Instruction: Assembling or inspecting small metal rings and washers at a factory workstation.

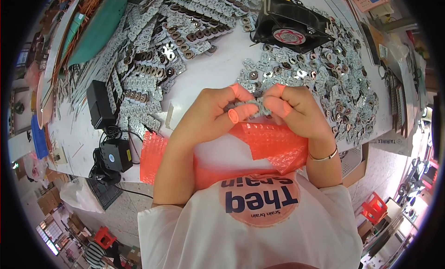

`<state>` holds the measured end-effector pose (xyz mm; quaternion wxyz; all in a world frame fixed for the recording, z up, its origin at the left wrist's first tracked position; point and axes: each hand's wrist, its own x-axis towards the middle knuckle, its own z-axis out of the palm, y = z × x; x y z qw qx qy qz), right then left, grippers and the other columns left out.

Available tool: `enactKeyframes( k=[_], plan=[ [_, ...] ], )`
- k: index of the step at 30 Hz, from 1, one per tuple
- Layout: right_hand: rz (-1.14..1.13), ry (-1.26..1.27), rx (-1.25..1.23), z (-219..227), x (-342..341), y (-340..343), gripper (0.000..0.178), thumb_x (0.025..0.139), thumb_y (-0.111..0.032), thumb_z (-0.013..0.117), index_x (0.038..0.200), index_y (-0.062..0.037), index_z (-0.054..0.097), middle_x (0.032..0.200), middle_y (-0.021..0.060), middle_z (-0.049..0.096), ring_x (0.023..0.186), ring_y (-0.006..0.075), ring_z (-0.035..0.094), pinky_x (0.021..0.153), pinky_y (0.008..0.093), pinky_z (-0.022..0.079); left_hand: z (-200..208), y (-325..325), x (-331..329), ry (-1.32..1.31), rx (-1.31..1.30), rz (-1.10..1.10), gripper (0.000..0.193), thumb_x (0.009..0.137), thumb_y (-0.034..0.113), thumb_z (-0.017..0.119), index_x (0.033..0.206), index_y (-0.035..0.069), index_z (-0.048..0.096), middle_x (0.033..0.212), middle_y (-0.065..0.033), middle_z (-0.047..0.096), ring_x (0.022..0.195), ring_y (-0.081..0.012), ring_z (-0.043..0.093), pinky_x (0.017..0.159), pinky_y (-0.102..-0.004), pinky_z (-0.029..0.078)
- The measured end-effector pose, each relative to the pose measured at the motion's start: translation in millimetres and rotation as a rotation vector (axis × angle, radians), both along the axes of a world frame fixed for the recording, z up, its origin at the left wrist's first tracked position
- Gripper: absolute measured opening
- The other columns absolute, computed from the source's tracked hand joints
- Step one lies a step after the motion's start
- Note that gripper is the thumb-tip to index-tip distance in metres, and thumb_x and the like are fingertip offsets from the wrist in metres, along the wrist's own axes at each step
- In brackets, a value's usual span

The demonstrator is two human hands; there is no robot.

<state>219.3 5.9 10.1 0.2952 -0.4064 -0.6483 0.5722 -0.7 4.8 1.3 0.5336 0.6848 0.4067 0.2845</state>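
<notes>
Both hands pinch one small metal strip (252, 105), a short piece of stamped silvery plate, held between them just above the near edge of the bench (218, 69). The left hand (211, 112) has its grip clamped on the strip's left end, thumb and forefinger pressed together, and the right hand (296, 109) is clamped on the right end the same way. Orange rubber finger cots (233, 115) cover the gripping fingertips of both hands.

The strip looks thin, light and stiff, probably with sharp stamped edges and scored joints, so it would likely bend or snap at a joint rather than flex softly. The ends are the sensible places to hold it, with the cots giving friction on the smooth metal.

Both wrists are bent inward, knuckles raised, the forearms coming up from the near edge and converging over a sheet of orange bubble wrap (273, 141) that lies at the bench's near edge. A thin bracelet (324, 155) sits on the right wrist.

Farther out, a heap of loose stamped pieces (333, 88) spreads to the right, uncut strips (153, 60) lie to the far left, a black fan (289, 25) stands at the far side, and a black power adapter (99, 104) rests on the left.
</notes>
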Motion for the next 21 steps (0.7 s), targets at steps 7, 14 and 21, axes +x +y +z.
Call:
enactKeyframes(
  k=[7, 14, 21],
  plan=[
    [-0.167, 0.525, -0.438, -4.3, -8.3, -6.7, 0.020, 0.092, -0.023, 0.056, 0.084, -0.0055, 0.056, 0.068, -0.0012, 0.052, 0.048, 0.0033, 0.039, 0.042, 0.0191, 0.028, 4.5, -4.7, 11.9, -0.298, 0.012, 0.089, 0.010, 0.086, 0.009, 0.063, 0.092, 0.001, 0.060, 0.082, -0.0039, 0.065, 0.072, -0.0096, 0.058, 0.064, -0.0236, 0.045],
    [-0.254, 0.022, 0.224, -11.0, -7.6, -1.8, 0.019, 0.093, -0.020, 0.055, 0.082, -0.0041, 0.055, 0.065, -0.0047, 0.046, 0.054, 0.0028, 0.036, 0.047, 0.0191, 0.029, 7.1, 0.8, 17.7, 0.129, 0.617, 0.170, 0.015, 0.076, 0.006, 0.068, 0.089, 0.004, 0.062, 0.081, -0.0064, 0.066, 0.064, -0.0193, 0.058, 0.061, -0.0304, 0.043],
    [-0.324, 0.042, 0.152, -11.7, -10.1, -2.2, 0.017, 0.093, -0.018, 0.054, 0.083, -0.0042, 0.057, 0.064, -0.0021, 0.048, 0.054, 0.0065, 0.042, 0.049, 0.0213, 0.035, 1.9, -1.6, 21.3, 0.227, 0.639, 0.291, 0.016, 0.077, 0.009, 0.068, 0.093, 0.007, 0.065, 0.083, -0.0049, 0.068, 0.063, -0.0200, 0.058, 0.059, -0.0329, 0.040]
  ],
)
